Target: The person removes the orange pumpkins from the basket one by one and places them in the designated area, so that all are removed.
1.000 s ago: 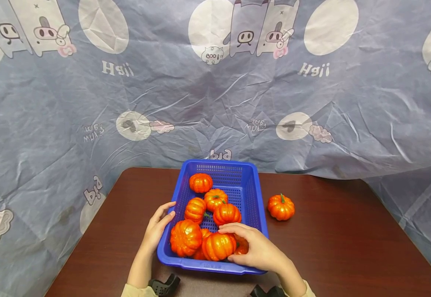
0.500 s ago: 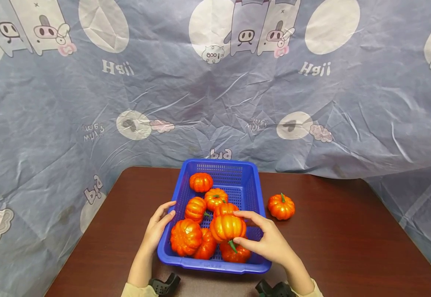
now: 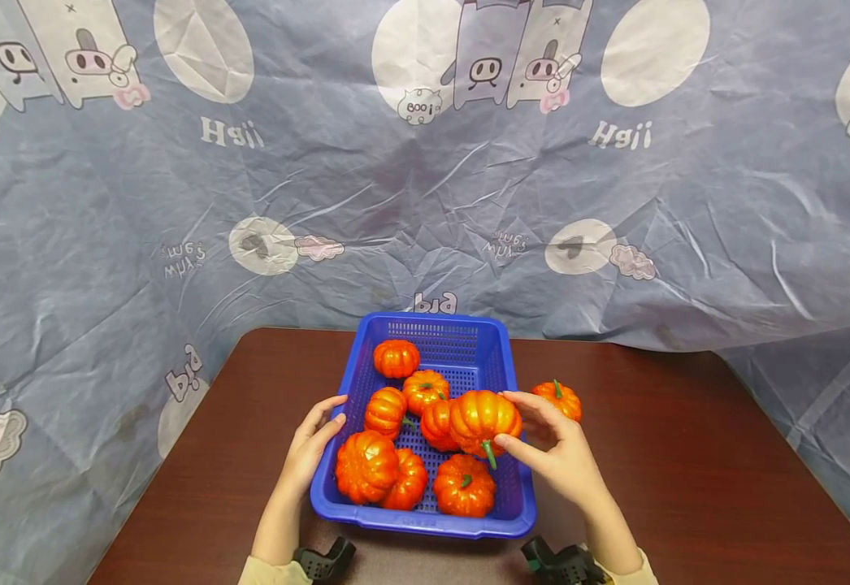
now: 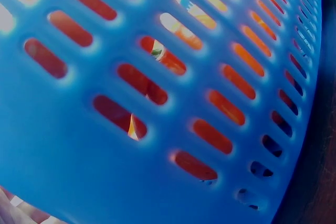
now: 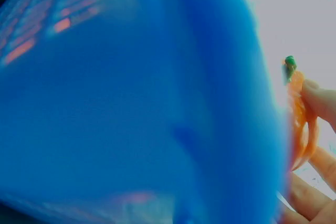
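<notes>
My right hand point(image 3: 571, 463) pinches a small orange pumpkin point(image 3: 483, 418) with a green stem, stem pointing down toward me, above the right part of the blue plastic basket point(image 3: 425, 524). In the right wrist view, this pumpkin point(image 5: 304, 124) shows between thumb and fingers past the blurred basket wall point(image 5: 105, 103). My left hand point(image 3: 308, 455) holds the basket's left rim, fingertips at the edge. In the left wrist view the slotted basket wall point(image 4: 63, 129) fills most of the picture. Several shiny pumpkins lie in the basket, including one point(image 3: 464, 486) at the near right corner.
Another pumpkin point(image 3: 560, 398) stands on the brown table point(image 3: 688, 455) right of the basket, partly hidden behind my right hand. A grey-blue printed cloth point(image 3: 425, 187) hangs behind the table and along its sides.
My right hand has lifted the pumpkin from the basket's near end and carried it up and right, uncovering the pumpkin at the near right corner. The left hand and basket have stayed nearly still.
</notes>
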Tool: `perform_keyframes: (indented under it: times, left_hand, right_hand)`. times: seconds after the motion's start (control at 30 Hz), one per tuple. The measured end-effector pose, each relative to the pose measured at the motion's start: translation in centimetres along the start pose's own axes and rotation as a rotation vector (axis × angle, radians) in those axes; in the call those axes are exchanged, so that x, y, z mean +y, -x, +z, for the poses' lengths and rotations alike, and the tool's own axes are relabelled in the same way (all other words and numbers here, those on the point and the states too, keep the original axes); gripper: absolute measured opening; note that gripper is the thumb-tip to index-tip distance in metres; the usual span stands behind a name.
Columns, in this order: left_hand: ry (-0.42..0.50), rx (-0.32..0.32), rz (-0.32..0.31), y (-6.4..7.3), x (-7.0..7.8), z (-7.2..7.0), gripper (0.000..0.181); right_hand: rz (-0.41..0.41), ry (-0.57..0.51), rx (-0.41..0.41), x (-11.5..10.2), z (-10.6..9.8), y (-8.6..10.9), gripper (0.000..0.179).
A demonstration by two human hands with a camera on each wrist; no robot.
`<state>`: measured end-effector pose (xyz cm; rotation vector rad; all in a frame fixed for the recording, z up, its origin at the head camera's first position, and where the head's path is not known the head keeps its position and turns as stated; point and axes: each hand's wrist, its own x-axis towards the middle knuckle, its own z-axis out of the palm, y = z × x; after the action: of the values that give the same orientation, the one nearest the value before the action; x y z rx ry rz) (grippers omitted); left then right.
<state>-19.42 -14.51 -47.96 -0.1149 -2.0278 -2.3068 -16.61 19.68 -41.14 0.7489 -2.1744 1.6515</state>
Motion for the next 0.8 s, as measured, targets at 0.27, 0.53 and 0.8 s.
perform_keyframes:
  times: [0.27,0.53,0.8]
  left_hand:
    - [-0.008,-0.004,0.011,0.0,0.1,0.0,0.036]
    - [-0.007,-0.002,0.003,0.0,0.0,0.0,0.036]
    - [0.004,-0.003,-0.003,0.0,0.1,0.0,0.036]
  right_hand:
    - [0.073,0.034,0.201,0.3,-2.2,-0.1,0.051]
    - [0.214,0.081,0.437,0.7,-4.3,-0.1,0.047]
    - [0.307,0.045,0.607,1.2,-5.7,-0.2,0.043]
